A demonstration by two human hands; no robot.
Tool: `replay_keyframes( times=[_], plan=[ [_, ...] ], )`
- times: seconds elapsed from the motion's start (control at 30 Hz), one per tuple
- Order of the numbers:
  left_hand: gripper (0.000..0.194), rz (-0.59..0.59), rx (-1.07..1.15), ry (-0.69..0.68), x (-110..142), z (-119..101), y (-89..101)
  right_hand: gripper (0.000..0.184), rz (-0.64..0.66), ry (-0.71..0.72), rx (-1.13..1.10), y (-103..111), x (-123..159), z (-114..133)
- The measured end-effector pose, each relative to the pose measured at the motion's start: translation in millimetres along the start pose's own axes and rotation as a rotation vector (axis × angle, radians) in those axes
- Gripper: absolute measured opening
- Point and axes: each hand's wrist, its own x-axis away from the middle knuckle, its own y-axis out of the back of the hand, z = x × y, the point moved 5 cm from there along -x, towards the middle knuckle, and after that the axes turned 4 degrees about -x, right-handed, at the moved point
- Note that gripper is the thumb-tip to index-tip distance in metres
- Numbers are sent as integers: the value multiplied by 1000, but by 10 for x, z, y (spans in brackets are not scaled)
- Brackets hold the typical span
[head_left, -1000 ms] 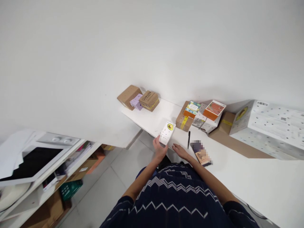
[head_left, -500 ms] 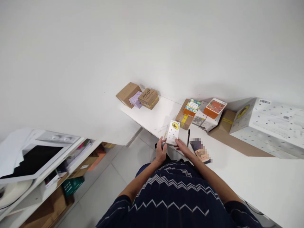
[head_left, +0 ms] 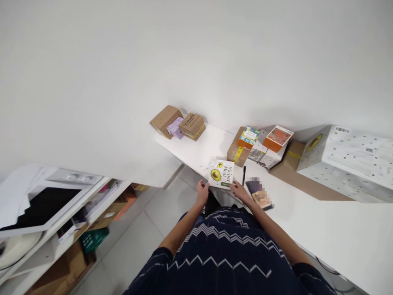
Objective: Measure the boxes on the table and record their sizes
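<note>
A white carton printed "Super Meal" with avocados (head_left: 221,174) faces up at the front edge of the white table (head_left: 211,139). At its near left corner is my left hand (head_left: 202,192), fingers curled, the tips against the carton. The near right corner is pinched by my right hand (head_left: 241,192), thumb and fingers at the edge. Whether the carton's underside touches the table cannot be seen. Just right of it lies a black pen (head_left: 244,175), with a dark, partly blurred-out flat item (head_left: 260,194) beyond my right hand.
Brown boxes (head_left: 193,126) and a lilac box (head_left: 176,128) stand at the back left. A green-blue and orange box (head_left: 248,137) and an orange-topped box (head_left: 278,138) rest on other cartons. Large dotted cartons (head_left: 353,159) line the right. A cluttered shelf (head_left: 101,205) stands at left.
The avocado carton has turned from a narrow side to its wide "Super Meal" face. My left hand has shifted slightly left and up; my right hand has moved to the carton's near right corner.
</note>
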Motion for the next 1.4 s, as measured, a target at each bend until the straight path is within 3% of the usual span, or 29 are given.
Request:
replay_keyframes(
  times=[0.1, 0.27, 0.37, 0.5, 0.73, 0.87, 1.0, 1.17, 1.3, 1.4],
  plan=[
    [42, 134, 66, 232, -98, 155, -25, 54, 15, -48, -15, -30, 9, -18],
    [43, 386, 329, 341, -30, 253, -241, 55, 50, -86, -111, -79, 43, 7],
    [45, 357, 397, 284, -23, 202, -276, 55, 49, -119, -194, -89, 60, -5],
    [62, 261, 497, 187, -22, 64, -220, 56, 13, -104, -190, 24, 35, -28],
    [69, 127, 561, 49, 29, -66, -100, 33, -331, 120, 326, 744, -26, -176],
    [70, -9, 415, -88, -25, -191, 38, 34, -431, 83, 498, 954, 77, -432],
    [78, -156, 58, -375, -44, -428, 199, 35, -469, 24, 521, 982, 161, -521],
    [77, -91, -264, -654, 167, -521, 105, 36, -465, 47, 667, 932, 134, -251],
    [72, -49, -413, -751, 410, -460, -65, 38, -432, 117, 881, 811, 11, 102],
    [72, -48, -465, -779, 501, -457, -131, 40, -338, 85, 956, 676, -133, 241]
  ],
)
